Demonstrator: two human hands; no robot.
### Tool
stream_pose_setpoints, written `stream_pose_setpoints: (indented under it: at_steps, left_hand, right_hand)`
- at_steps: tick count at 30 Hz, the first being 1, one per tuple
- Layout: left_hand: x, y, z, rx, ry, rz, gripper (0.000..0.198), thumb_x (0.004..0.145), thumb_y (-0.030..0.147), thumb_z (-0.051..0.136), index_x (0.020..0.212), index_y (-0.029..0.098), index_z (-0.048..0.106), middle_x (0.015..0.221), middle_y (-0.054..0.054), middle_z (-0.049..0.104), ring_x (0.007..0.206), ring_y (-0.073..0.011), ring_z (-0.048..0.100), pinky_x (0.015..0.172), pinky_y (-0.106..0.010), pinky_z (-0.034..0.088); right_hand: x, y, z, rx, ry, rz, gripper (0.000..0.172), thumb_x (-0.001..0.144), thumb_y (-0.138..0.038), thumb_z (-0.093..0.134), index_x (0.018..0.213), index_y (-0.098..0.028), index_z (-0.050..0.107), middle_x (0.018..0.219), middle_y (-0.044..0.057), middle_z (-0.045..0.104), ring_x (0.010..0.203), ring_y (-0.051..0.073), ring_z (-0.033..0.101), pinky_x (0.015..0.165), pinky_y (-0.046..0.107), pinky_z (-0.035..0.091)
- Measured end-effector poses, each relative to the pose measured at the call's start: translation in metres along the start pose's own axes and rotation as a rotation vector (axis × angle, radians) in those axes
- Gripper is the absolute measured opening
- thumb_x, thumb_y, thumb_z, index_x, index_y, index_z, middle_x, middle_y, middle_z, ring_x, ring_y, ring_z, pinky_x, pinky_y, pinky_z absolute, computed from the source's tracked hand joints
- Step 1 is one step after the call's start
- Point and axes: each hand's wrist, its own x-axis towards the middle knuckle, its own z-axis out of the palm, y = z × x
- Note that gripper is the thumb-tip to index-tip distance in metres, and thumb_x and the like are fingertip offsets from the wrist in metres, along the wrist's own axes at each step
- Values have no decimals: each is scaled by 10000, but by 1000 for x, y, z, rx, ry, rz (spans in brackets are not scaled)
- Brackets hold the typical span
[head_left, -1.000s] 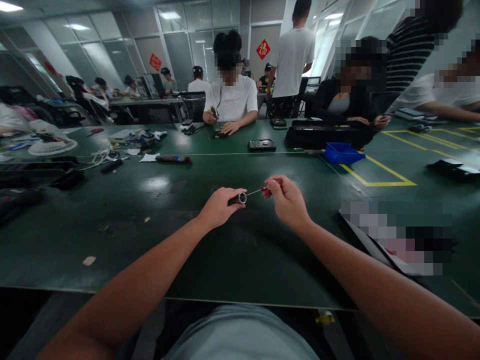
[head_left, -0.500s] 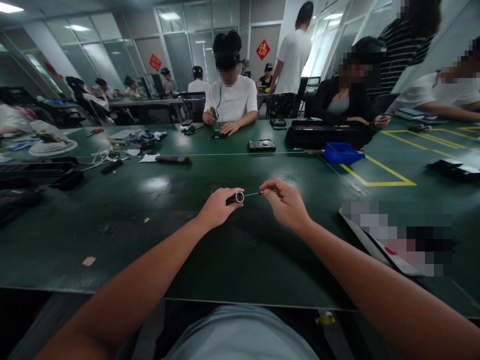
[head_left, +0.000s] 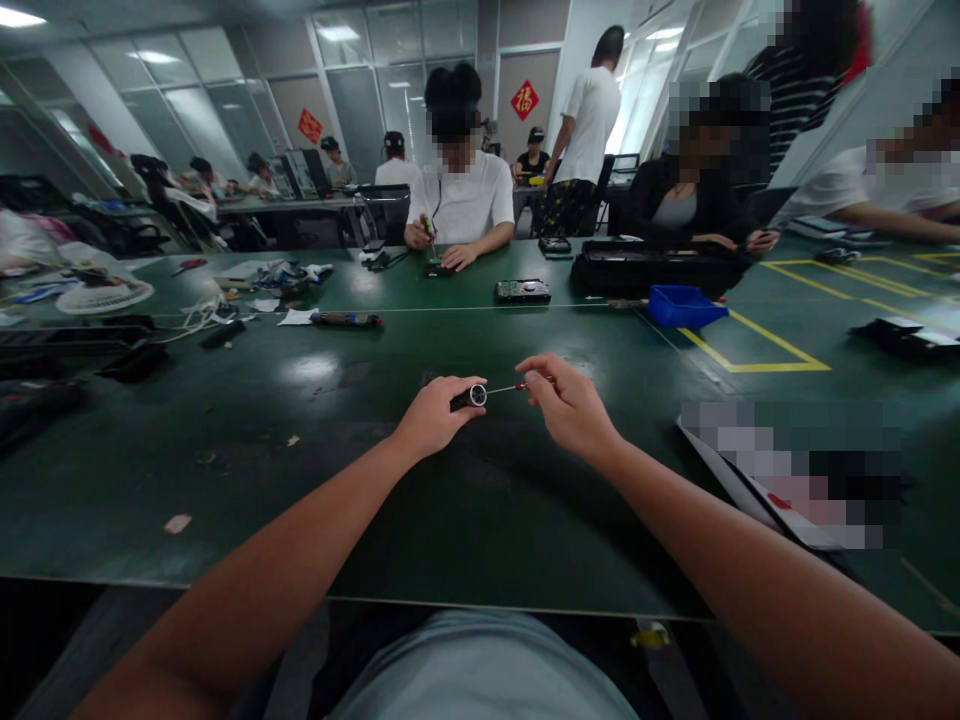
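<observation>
My left hand [head_left: 435,418] is closed around a dark cylindrical thing with a bright metal ring at its end [head_left: 478,396], perhaps a flashlight. The ringed end faces right and toward me. A thin screwdriver [head_left: 519,387] with a red collar is in my right hand [head_left: 568,400], pinched at the handle. Its shaft runs left, and the tip reaches the ringed end; how deep it sits I cannot tell. My right index finger is lifted a little off the handle, and most of the handle hides behind the fingers.
On the green table [head_left: 480,530] lie a brown-handled tool [head_left: 346,320], a hard drive [head_left: 523,290], a blue bin [head_left: 686,306] and a blurred-out flat packet [head_left: 787,490]. Cables and scraps lie at left. Across the table a person in white [head_left: 461,200] works with a screwdriver.
My right index finger has lifted and straightened away from the screwdriver handle, showing more of the red part. My left hand and the cylinder stay nearly where they were.
</observation>
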Motion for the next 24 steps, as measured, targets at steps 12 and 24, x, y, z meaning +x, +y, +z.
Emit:
stream_pose_setpoints:
  at_steps: [12, 24]
  left_hand:
    - [0, 1, 3, 11, -33, 29, 409, 859, 268, 715, 1260, 257, 636, 1125, -29, 695, 1014, -219, 594, 922, -380, 449]
    - [12, -9, -5, 162, -61, 220, 417, 868, 256, 705, 1276, 266, 619, 1142, -38, 701, 1089, -228, 599, 982, -429, 425]
  right_hand:
    - [2, 9, 10, 320, 96, 46, 195, 915, -397, 557, 953, -212, 602, 803, 28, 662, 747, 179, 634, 725, 348, 508]
    - [16, 32, 13, 838, 118, 513, 260, 829, -448, 673, 769, -208, 595, 666, -18, 561, 577, 118, 531, 647, 304, 542]
